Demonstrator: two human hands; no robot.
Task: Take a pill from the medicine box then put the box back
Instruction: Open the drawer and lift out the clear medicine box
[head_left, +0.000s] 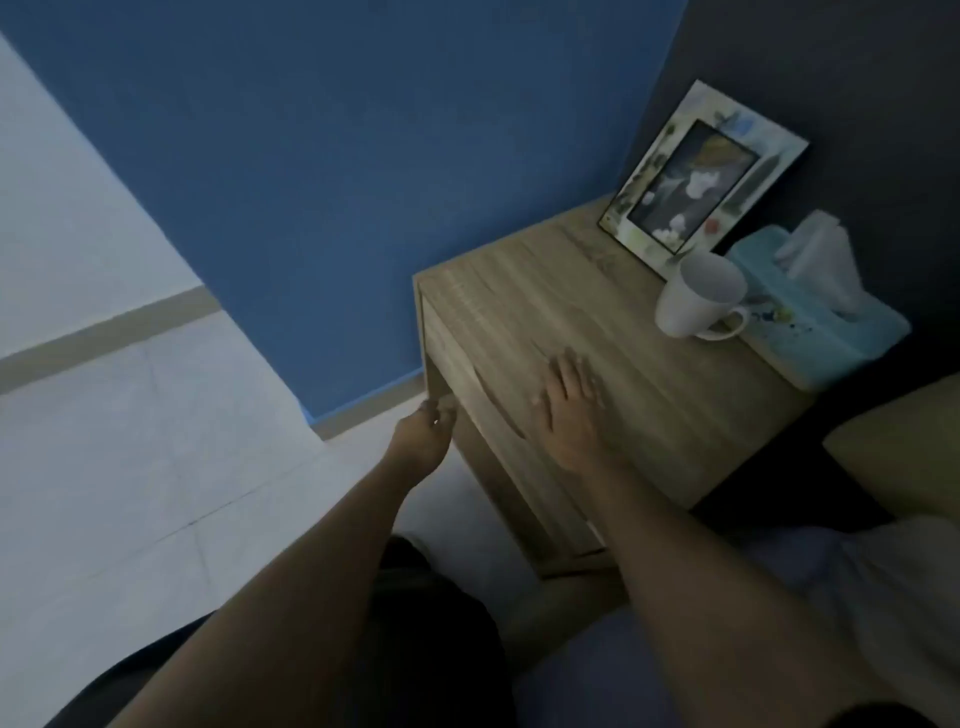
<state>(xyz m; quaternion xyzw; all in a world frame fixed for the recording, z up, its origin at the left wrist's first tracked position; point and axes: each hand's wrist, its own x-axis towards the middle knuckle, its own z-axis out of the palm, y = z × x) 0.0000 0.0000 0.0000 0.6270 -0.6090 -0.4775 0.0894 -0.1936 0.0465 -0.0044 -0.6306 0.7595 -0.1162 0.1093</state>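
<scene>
Head view: left hand (423, 434) pinches the drawer (483, 415) edge, right hand (569, 410) lies flat, fingers apart, on the nightstand (649, 374); no medicine box visible, so everything remains.

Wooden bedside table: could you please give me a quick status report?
Left hand at wooden bedside table's drawer edge, grip unclear. Right hand flat on top, open. Medicine box not visible. Nothing in the way.
</scene>
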